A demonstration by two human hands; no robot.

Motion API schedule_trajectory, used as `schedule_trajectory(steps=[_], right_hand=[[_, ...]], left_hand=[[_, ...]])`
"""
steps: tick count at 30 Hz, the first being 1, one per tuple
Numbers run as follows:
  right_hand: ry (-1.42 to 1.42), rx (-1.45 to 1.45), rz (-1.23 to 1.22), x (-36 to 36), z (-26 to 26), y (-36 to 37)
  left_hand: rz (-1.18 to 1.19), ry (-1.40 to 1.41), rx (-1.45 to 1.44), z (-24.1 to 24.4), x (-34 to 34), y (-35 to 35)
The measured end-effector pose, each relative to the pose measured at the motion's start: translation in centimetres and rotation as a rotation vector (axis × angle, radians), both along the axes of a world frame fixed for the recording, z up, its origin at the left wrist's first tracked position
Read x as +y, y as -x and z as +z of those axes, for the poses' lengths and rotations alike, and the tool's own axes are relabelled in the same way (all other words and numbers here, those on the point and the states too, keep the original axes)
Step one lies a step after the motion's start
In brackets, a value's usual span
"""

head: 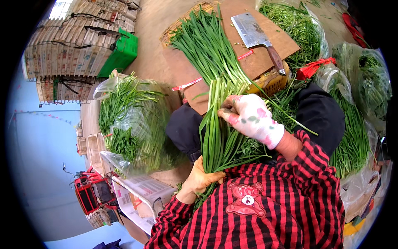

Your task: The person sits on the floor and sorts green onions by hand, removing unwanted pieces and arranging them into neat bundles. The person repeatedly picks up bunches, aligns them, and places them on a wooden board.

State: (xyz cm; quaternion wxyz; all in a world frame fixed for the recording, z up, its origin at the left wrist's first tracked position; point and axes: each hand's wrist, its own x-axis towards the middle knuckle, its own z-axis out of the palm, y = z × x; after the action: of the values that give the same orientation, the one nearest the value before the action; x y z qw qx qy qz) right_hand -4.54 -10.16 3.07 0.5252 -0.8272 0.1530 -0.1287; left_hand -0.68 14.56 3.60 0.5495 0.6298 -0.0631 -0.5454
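Observation:
My left hand (pixel 202 177), in a yellowish glove, grips the leafy lower end of a bunch of long green garlic chives (pixel 214 140) against my lap. My right hand (pixel 248 116), in a white glove with a floral print, has its fingers curled at the pale stems of the bunch; whether it pinches any is partly hidden. Beyond it, a larger bundle of the chives (pixel 208 46) lies on a brown board (pixel 264 65), over red-and-white tie strips (pixel 188 84). A cleaver (pixel 250 29) with a wooden handle rests on the board to the right.
A yellow plastic crate (pixel 272 82) supports the board. Plastic bags of greens stand at left (pixel 136 124) and right (pixel 348 130), with a bag of cut stems (pixel 295 28) at the upper right. A white crate (pixel 140 196) is at lower left; stacked crates (pixel 74 46) are farther off.

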Motion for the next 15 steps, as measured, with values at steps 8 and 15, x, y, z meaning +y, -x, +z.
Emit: schedule_trajectory(steps=[8,15], right_hand=[[-1.124,0.113,0.084,-3.5,-1.8,1.1],[-0.268,-0.096,-0.087,-3.2,-0.6,3.1]], left_hand=[[0.013,0.049,0.119,-0.2,-0.4,0.0],[-0.075,-0.074,0.077,0.5,-1.4,-0.2]])
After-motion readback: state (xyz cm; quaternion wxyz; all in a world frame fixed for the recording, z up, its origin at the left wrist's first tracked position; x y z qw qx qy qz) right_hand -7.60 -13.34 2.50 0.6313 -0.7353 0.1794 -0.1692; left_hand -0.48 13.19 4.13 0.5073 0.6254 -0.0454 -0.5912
